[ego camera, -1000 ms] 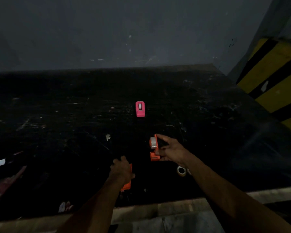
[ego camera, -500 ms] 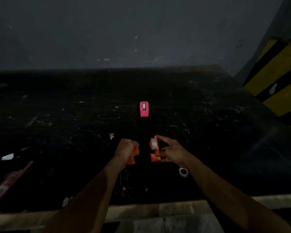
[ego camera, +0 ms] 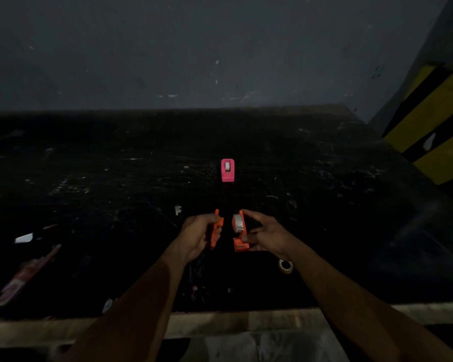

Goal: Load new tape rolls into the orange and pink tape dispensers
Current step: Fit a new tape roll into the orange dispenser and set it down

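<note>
The orange tape dispenser is in two halves above the dark table. My right hand (ego camera: 266, 235) holds the half (ego camera: 239, 242) that carries a whitish tape roll (ego camera: 238, 223). My left hand (ego camera: 198, 235) grips the other orange half (ego camera: 216, 231), a small gap away and facing the first. The pink dispenser (ego camera: 227, 170) stands farther back at the table's middle, with a pale roll showing in its top. A small tape roll (ego camera: 285, 265) lies on the table under my right wrist.
The black table (ego camera: 324, 205) is scuffed and flecked with white scraps. A red-and-white packet (ego camera: 24, 276) and pale bits lie at the left. A yellow-and-black striped pillar (ego camera: 434, 142) stands at the right. A grey wall rises behind the table.
My left hand lifted the orange half from near the front edge and brought it up beside the half in my right hand, which stayed nearly still.
</note>
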`<move>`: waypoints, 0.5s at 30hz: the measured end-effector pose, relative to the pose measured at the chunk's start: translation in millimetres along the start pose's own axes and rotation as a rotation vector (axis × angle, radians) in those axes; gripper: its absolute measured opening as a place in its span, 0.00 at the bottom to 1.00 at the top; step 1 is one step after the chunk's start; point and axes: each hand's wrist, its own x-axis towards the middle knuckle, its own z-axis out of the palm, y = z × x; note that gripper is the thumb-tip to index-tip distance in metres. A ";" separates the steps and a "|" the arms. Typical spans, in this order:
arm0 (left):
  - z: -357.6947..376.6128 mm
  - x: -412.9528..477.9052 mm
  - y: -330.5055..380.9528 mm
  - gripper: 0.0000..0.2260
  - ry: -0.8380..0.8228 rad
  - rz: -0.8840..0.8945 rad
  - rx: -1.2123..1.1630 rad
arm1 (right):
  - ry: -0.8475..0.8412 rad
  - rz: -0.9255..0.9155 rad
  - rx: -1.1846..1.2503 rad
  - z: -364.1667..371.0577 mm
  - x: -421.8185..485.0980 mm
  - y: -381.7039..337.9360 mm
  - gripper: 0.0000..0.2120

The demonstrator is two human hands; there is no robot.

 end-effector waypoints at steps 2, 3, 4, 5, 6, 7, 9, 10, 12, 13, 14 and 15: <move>-2.6 -0.4 -1.2 0.09 -0.045 -0.021 0.010 | -0.011 -0.003 -0.007 1.4 -3.7 -2.3 0.35; -3.6 -1.1 -1.2 0.11 -0.068 -0.023 0.009 | -0.009 -0.008 -0.015 2.5 -5.4 -2.9 0.35; -4.5 -2.2 -1.3 0.14 -0.090 -0.025 0.006 | -0.005 -0.012 -0.019 3.8 -6.5 -3.4 0.35; -5.0 -2.9 -1.9 0.16 -0.104 -0.024 0.006 | -0.001 -0.016 -0.023 5.3 -7.6 -3.9 0.35; -5.1 -3.8 -2.5 0.17 -0.114 -0.019 0.008 | 0.000 -0.019 -0.026 5.8 -7.8 -4.0 0.35; -4.8 -4.7 -3.0 0.18 -0.123 -0.009 0.014 | -0.002 -0.022 -0.029 6.6 -8.2 -4.0 0.35; -4.1 -6.2 -3.6 0.19 -0.139 0.004 0.012 | -0.007 -0.022 -0.034 7.1 -8.4 -4.4 0.35; -3.5 -7.4 -3.2 0.18 -0.149 0.010 0.007 | -0.007 -0.027 -0.035 7.2 -8.0 -4.8 0.35; -3.0 -9.1 -2.7 0.16 -0.164 0.020 -0.006 | -0.004 -0.039 -0.042 7.3 -7.8 -6.4 0.35; -2.8 -9.1 -2.2 0.16 -0.166 0.022 -0.012 | -0.005 -0.043 -0.043 7.8 -8.1 -7.0 0.35; -3.4 -8.2 -1.8 0.16 -0.159 0.022 -0.016 | -0.007 -0.047 -0.037 8.4 -8.3 -7.5 0.35; -3.4 -8.0 -1.4 0.16 -0.154 0.020 -0.018 | -0.005 -0.054 -0.033 9.5 -8.9 -7.7 0.34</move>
